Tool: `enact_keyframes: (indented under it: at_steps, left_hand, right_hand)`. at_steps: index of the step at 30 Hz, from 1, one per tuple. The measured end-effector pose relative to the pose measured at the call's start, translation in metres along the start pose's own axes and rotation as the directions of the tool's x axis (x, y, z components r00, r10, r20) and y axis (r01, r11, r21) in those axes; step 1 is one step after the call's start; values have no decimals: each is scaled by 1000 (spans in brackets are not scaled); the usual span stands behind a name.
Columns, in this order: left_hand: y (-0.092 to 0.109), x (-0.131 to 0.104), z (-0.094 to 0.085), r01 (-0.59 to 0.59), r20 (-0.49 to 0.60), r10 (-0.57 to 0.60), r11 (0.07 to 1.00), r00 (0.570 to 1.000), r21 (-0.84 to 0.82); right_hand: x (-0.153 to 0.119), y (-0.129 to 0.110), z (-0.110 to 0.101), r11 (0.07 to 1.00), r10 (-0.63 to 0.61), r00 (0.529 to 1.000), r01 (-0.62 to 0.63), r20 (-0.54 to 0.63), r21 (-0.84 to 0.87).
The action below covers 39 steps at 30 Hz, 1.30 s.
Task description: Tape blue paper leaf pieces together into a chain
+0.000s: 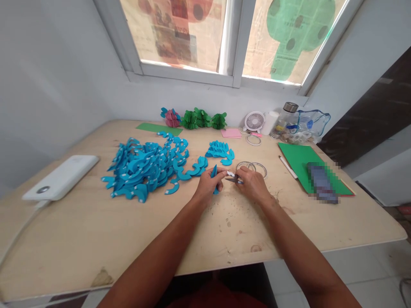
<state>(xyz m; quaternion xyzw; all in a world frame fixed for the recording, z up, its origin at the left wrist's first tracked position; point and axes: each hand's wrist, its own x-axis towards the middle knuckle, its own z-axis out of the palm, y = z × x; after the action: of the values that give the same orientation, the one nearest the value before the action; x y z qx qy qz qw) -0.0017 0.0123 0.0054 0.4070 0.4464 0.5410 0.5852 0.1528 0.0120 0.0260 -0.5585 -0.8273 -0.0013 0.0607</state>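
Near the middle of the table, my left hand point(209, 183) is closed around a blue paper piece point(215, 172) that sticks up past the fingers. Just to its right, my right hand point(252, 182) grips a small pair of scissors point(236, 180), whose blades point left toward the left hand. A small white strip point(231, 173) lies between the two hands, by the blades; which fingers hold it I cannot make out. Left of my hands spreads a large heap of blue curved paper pieces point(141, 164) with white squares on them. A smaller blue cluster point(218, 149) lies behind my hands.
Tape rolls point(260, 170) lie behind my right hand. At right are a green sheet point(298, 160), a pen point(288, 167) and a blurred phone point(323, 182). A white power bank point(62, 177) sits at left. Green paper figures point(201, 119), a small fan point(254, 122) and a bottle point(284, 119) line the back.
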Motion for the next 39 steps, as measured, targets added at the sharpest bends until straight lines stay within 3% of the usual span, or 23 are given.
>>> enact_keyframes:
  at_steps: [39]
  left_hand:
    - [-8,-1,6,-111,-1,112,991,994,74]
  right_hand:
    - [1,-5,-1,999,20,998,-18,66,-37]
